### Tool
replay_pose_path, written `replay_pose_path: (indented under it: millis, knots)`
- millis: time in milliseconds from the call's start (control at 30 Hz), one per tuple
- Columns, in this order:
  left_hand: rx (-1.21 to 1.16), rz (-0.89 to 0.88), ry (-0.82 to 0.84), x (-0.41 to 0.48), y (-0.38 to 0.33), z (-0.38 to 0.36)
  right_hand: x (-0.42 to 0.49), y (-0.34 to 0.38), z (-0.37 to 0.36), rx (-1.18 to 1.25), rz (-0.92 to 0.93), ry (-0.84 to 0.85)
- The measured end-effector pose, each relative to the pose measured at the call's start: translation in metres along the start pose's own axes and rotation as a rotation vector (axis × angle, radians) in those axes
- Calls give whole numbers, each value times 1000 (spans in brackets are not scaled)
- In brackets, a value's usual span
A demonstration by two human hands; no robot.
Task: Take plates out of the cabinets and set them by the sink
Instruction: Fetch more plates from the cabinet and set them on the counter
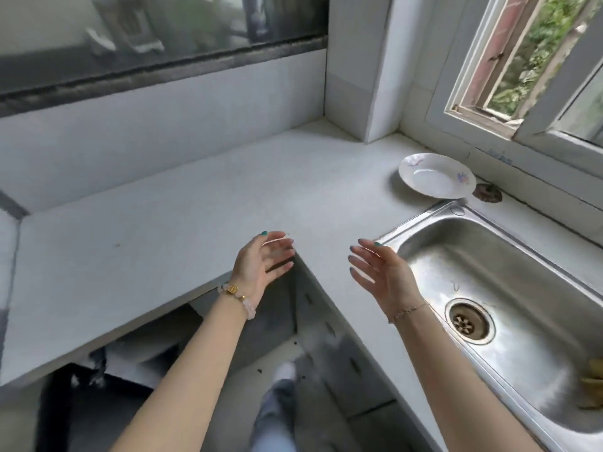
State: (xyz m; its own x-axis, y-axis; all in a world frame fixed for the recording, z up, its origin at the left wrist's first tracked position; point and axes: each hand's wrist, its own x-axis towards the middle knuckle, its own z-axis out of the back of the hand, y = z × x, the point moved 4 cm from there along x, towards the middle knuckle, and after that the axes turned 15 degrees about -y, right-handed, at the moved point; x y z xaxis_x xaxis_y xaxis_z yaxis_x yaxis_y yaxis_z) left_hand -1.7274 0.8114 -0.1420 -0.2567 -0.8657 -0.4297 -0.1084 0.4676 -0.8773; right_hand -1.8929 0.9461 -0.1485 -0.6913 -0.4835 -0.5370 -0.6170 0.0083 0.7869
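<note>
Plate [436, 175]: set flat on the tabletop [195, 207], just beyond the sink [509, 275] corner.
Left hand [262, 264]: raised over the tabletop edge, fingers [280, 252] straight, nothing held.
Right hand [380, 272]: raised beside the sink, fingers spread, nothing held.

My left hand [264, 262] and right hand [381, 275] hang apart with fingers loose, and the gap between them is open. Ahead and to my left the counter [163, 223] gives flat room up to the wall. On the right, the plate [437, 176] sits just beside the sink [473, 252]'s far corner. A pillar [355, 66] stands behind it.
</note>
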Motion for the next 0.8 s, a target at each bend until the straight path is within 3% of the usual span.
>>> replay_pose_path:
  millis: [367, 800]
  knots:
    - [-118, -44, -251, -39, 12, 117, -42, -74, -56, -231, -78, 199]
    - [-245, 61, -554, -59, 55, 294, -79, -224, -136, -461, -306, 195]
